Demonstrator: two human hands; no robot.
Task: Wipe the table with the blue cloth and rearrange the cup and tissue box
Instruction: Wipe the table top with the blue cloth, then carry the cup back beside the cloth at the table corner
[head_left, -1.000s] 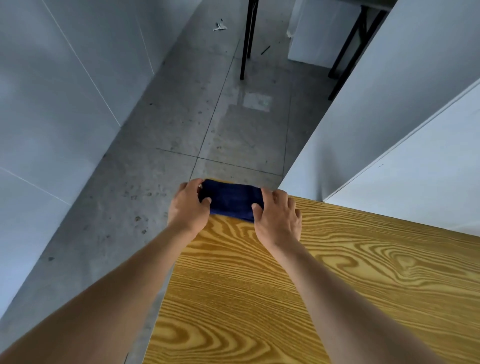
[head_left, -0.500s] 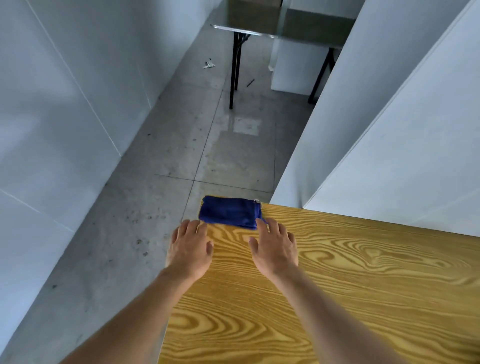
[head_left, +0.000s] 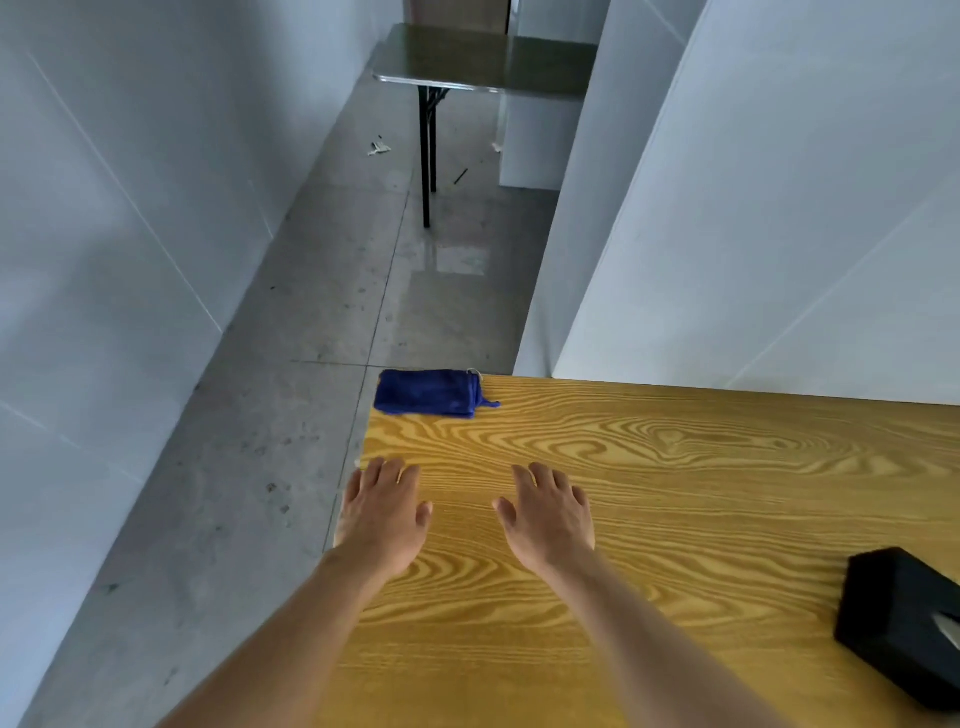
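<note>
The blue cloth (head_left: 427, 393) lay folded on the far left corner of the wooden table (head_left: 675, 467). The left hand (head_left: 382, 514) and right hand (head_left: 549, 519) were flat, empty, fingers spread, apart from the cloth. The black tissue box (head_left: 904, 618) stood at the right edge.

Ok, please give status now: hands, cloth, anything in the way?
Left hand, right hand open, empty. Blue cloth folded at table corner. Black tissue box right; nothing blocking.
</note>
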